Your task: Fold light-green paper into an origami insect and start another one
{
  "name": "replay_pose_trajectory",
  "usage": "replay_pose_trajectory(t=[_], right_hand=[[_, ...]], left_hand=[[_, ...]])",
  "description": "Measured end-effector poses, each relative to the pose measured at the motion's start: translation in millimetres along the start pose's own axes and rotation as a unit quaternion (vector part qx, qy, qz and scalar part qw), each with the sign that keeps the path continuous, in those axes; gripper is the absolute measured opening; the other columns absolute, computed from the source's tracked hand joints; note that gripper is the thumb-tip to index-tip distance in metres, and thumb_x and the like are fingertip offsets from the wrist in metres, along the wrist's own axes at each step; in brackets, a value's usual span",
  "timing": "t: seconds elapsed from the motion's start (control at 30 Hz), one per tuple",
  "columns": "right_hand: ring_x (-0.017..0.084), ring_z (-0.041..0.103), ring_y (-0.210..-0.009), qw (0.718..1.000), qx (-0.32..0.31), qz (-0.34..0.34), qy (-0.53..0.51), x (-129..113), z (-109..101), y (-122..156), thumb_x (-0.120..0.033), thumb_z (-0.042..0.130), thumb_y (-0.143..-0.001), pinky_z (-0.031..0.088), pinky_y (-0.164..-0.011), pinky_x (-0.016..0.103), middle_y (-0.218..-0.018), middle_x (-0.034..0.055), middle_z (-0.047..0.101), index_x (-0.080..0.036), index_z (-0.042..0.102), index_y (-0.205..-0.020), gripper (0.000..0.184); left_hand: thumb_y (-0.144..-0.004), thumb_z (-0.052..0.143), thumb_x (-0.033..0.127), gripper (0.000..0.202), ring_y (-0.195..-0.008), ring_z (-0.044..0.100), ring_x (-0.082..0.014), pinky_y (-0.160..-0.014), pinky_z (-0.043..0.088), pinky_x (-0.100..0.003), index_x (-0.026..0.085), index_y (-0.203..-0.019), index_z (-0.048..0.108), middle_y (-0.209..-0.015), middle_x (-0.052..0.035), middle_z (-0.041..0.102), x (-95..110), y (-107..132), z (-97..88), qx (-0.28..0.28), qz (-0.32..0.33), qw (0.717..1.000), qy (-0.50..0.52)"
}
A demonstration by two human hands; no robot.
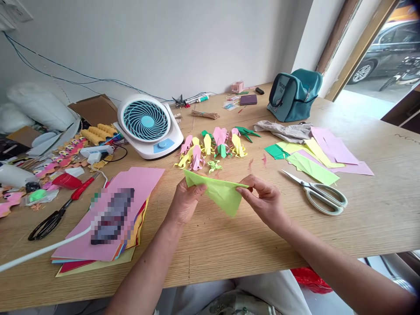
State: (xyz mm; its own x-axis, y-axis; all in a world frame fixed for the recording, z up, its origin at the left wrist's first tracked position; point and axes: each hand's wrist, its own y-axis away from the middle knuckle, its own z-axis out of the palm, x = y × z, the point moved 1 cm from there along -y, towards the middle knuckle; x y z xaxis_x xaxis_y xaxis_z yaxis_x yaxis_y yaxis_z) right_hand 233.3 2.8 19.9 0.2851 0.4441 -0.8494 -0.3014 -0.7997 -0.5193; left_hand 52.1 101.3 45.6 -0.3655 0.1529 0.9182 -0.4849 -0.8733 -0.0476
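A light green sheet of paper (pixel 218 192), folded to a triangle with its point down, is held above the table between both hands. My left hand (pixel 186 199) pinches its left corner, thumb on the near side. At the right corner my right hand (pixel 262 197) grips it between thumb and fingers. Just beyond lies a cluster of folded paper flowers (pixel 210 146) in pink, yellow and green. Scissors with pale handles (pixel 320 194) rest on the table to the right of my right hand.
Cut paper pieces (pixel 315 168) and a grey cloth (pixel 284 130) lie at the right, before a teal bag (pixel 295 96). A white fan (pixel 149 127) stands at the back left. Stacked coloured paper (pixel 141 179) with a blurred object lies left, beside black-and-red scissors (pixel 64 208).
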Motion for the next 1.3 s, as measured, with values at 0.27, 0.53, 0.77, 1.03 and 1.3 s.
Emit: replay_pose_trajectory(t=[0.27, 0.53, 0.77, 1.03, 1.3], right_hand=[[0.015, 0.049, -0.065, 0.998, 0.032, -0.005, 0.048, -9, -5, -2, -0.035, 0.062, -0.089, 0.042, -0.061, 0.031, -0.070, 0.0026, 0.058, -0.022, 0.064, -0.076, 0.018], [0.012, 0.054, -0.056, 0.991, 0.008, 0.083, -0.109, -3, -1, 2, -0.041, 0.066, -0.087, 0.044, -0.052, 0.027, -0.069, -0.0009, 0.055, -0.021, 0.059, -0.075, 0.025], [0.015, 0.064, -0.072, 0.998, -0.027, 0.064, 0.003, -17, -33, 1, -0.045, 0.053, -0.094, 0.052, -0.065, 0.029, -0.089, 0.0054, 0.068, -0.019, 0.065, -0.103, 0.029], [0.031, 0.065, -0.092, 0.821, 0.036, 0.067, 0.566, 24, -187, 62, -0.037, 0.051, -0.092, 0.048, -0.070, 0.040, -0.108, 0.0162, 0.065, -0.022, 0.067, -0.105, 0.026], [0.029, 0.063, -0.081, 0.766, -0.029, 0.146, 0.626, 33, -203, 55, -0.047, 0.055, -0.088, 0.043, -0.061, 0.039, -0.099, 0.0146, 0.065, -0.021, 0.067, -0.098, 0.030]], left_hand=[[-0.059, 0.087, 0.024, 0.029, -0.082, 0.067, -0.0128, -0.076, 0.052, -0.027, 0.022, -0.082, 0.070, -0.083, 0.0031, 0.073, -14, 0, 2.0, 0.050, 0.016, 0.996, 0.075], [-0.065, 0.085, 0.026, 0.027, -0.093, 0.067, -0.0194, -0.085, 0.049, -0.031, 0.017, -0.087, 0.073, -0.092, -0.0039, 0.075, -24, 8, 31.8, 0.000, -0.047, 0.999, -0.004], [-0.064, 0.086, 0.030, 0.030, -0.083, 0.067, -0.0155, -0.077, 0.051, -0.026, 0.018, -0.088, 0.073, -0.088, -0.0016, 0.075, -22, 4, 30.5, 0.037, -0.073, 0.997, -0.003], [-0.064, 0.085, 0.035, 0.035, -0.083, 0.070, -0.0184, -0.078, 0.051, -0.027, 0.017, -0.092, 0.074, -0.090, -0.0047, 0.077, -39, 2, 27.4, 0.028, -0.083, 0.996, 0.028], [-0.062, 0.086, 0.036, 0.034, -0.077, 0.071, -0.0187, -0.074, 0.053, -0.029, 0.017, -0.088, 0.074, -0.087, -0.0050, 0.077, -58, -3, 14.9, 0.052, -0.134, 0.987, 0.069]])
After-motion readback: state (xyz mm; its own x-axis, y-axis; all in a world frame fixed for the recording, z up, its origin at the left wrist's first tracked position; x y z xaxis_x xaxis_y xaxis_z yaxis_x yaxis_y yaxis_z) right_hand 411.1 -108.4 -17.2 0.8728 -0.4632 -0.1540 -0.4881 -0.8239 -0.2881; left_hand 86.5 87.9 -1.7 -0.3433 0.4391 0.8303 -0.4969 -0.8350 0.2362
